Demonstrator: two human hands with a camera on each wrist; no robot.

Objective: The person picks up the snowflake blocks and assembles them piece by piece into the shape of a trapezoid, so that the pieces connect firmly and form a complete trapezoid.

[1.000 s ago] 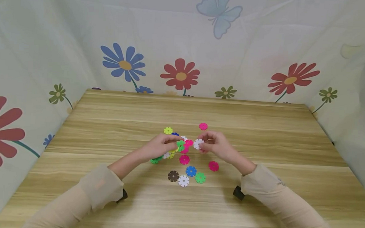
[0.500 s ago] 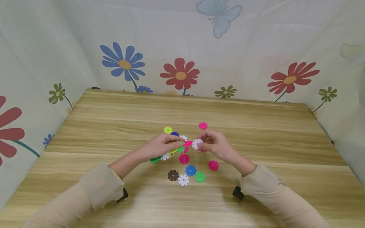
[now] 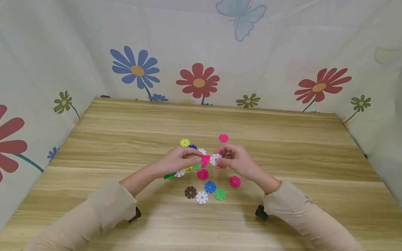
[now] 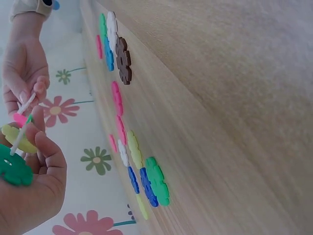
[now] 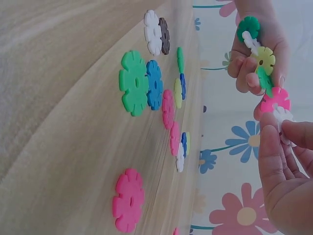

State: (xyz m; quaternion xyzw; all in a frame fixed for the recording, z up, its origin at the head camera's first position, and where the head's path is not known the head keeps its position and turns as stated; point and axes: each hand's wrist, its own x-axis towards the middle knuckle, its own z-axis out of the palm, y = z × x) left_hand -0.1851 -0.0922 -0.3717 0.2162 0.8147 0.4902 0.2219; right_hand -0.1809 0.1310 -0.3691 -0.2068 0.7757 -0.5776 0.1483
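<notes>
Above the table, my left hand [image 3: 176,162] grips a chain of notched plastic snowflake discs. In the right wrist view the chain runs from a dark green disc [image 5: 248,28] through a white one [image 5: 251,41], a yellow one [image 5: 264,59] and a light green one [image 5: 264,81] to a pink disc [image 5: 276,99]. The left fingers close around the light green disc's end. My right hand [image 3: 237,161] pinches another white disc [image 3: 214,159] between thumb and fingers. This white disc meets the pink disc's edge; I cannot tell whether their notches are interlocked.
Loose discs lie flat on the wooden table [image 3: 287,144]. Nearest me are a brown [image 3: 190,192], a white [image 3: 202,198], a blue [image 3: 210,187] and a green disc [image 3: 220,194]. Pink discs [image 3: 235,181] and a yellow one [image 3: 185,142] lie around the hands. Behind hangs a flower-printed curtain [image 3: 263,76].
The right hand has shifted slightly left with its white disc, closer to the pink one. The chain in the left hand has turned and dipped a little, showing less of the light green disc.
</notes>
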